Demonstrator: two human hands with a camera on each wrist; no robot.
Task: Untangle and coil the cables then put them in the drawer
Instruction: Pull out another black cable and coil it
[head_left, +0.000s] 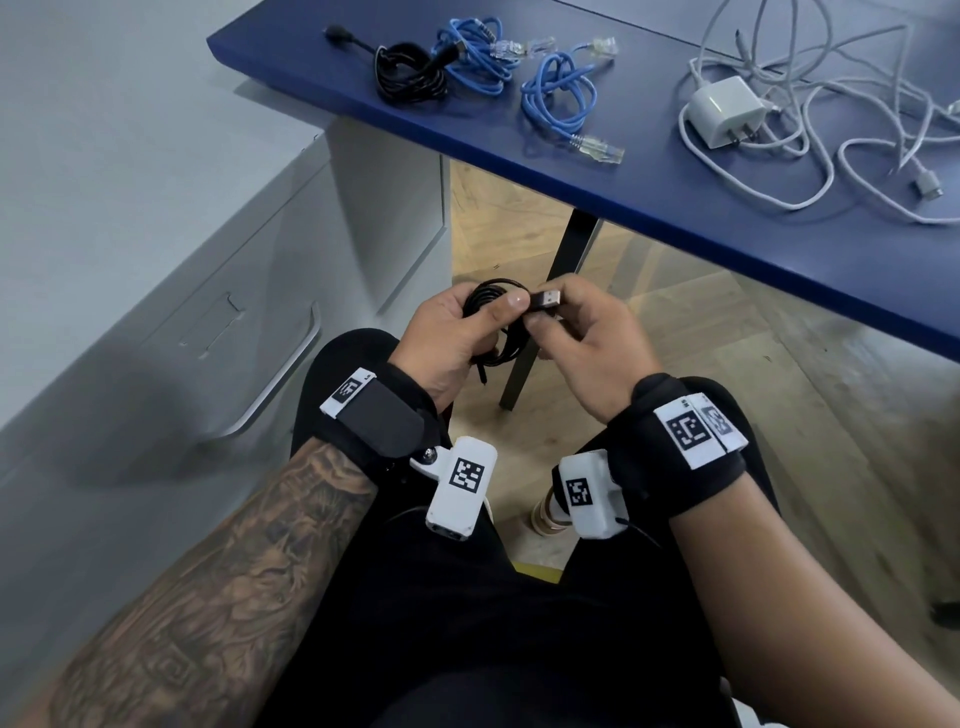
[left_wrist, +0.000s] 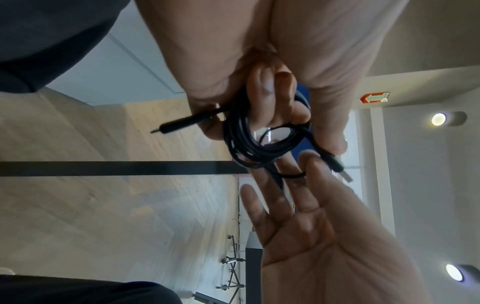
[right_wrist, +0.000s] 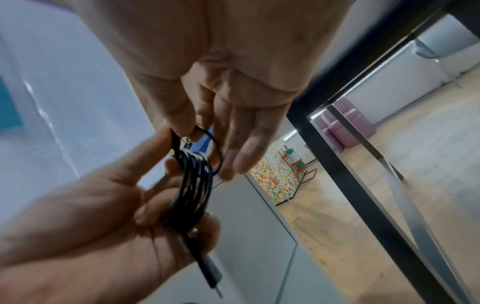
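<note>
Over my lap, my left hand (head_left: 467, 322) grips a black cable (head_left: 488, 296) wound into a small coil (left_wrist: 259, 144), with fingers curled through the loops. My right hand (head_left: 571, 322) pinches the cable's USB plug (head_left: 546, 300) between thumb and forefinger, right beside the left thumb. The cable's other, thin plug (left_wrist: 176, 125) sticks out below the left palm (right_wrist: 103, 216). In the right wrist view the coil (right_wrist: 192, 193) stands edge-on. The grey drawer unit (head_left: 208, 291) at my left is closed, and its curved handle (head_left: 280, 374) faces me.
The blue table (head_left: 675, 208) ahead carries a coiled black cable (head_left: 410, 73), two bundled blue network cables (head_left: 478, 57) (head_left: 561, 98), and a white charger (head_left: 724, 111) amid tangled white cables (head_left: 857, 130). A black table leg (head_left: 545, 312) stands just behind my hands.
</note>
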